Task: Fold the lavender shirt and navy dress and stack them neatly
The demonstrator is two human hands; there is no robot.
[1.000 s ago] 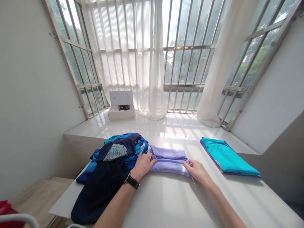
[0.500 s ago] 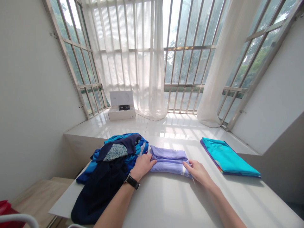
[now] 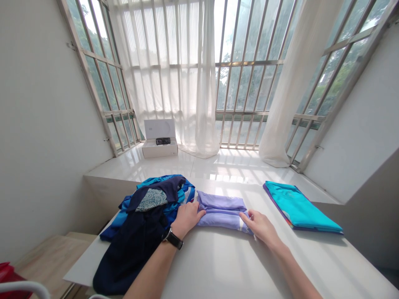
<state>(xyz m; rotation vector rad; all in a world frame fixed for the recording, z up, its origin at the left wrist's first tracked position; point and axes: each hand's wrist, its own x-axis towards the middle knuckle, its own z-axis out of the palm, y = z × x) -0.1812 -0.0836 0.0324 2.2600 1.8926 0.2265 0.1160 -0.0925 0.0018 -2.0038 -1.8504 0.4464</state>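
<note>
A lilac garment (image 3: 222, 212), folded into a narrow band, lies across the middle of the white table (image 3: 224, 265). My left hand (image 3: 186, 218), with a black watch on the wrist, pinches its left end, fingers closed on the cloth. The right end is gripped by my right hand (image 3: 261, 226), fingers curled over the near edge. Both forearms reach in from the bottom of the view.
A heap of dark navy and blue clothes (image 3: 146, 220) lies left of the lilac garment and hangs over the table edge. A folded turquoise stack (image 3: 299, 207) sits at the right. Behind, a white box (image 3: 159, 141) rests on the window ledge, by curtains.
</note>
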